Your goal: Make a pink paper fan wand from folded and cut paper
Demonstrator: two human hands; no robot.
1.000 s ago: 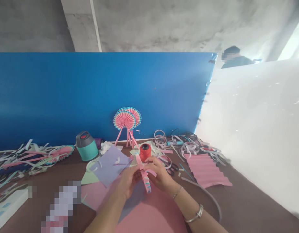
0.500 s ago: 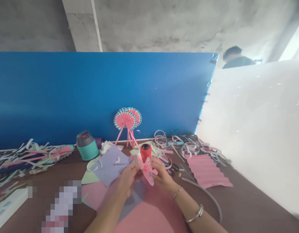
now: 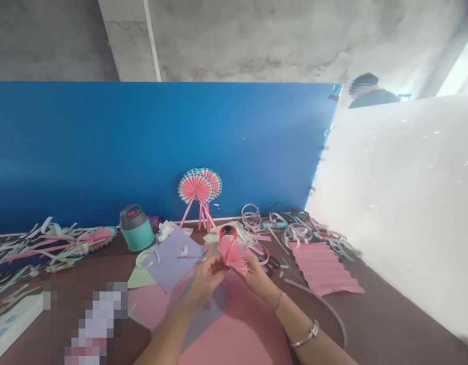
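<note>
A pleated pink paper fan (image 3: pixel 232 253) is spread between my two hands, above the sheets on the table. My left hand (image 3: pixel 209 274) pinches its lower left edge. My right hand (image 3: pixel 256 276) is closed on its right edge, the fingers partly behind the paper. Just behind the fan stands a red container with a black top (image 3: pixel 228 231), its lower part hidden. Beneath my hands lie a large pink sheet (image 3: pixel 241 329) and a lavender sheet (image 3: pixel 173 258). To the right of my right hand is a pair of dark-handled scissors (image 3: pixel 272 264).
Finished pink fans (image 3: pixel 198 187) lean on the blue partition (image 3: pixel 142 132). A teal and grey bottle (image 3: pixel 137 230) stands left. Paper strips (image 3: pixel 39 243) heap at far left, more coils (image 3: pixel 296 233) at right, near a creased pink sheet (image 3: pixel 325 268). A person (image 3: pixel 370 94) is beyond the white panel.
The pleated paper was bunched and hanging lower; now it is fanned out and turned upward, covering most of the red container. Both hands have shifted their hold on it.
</note>
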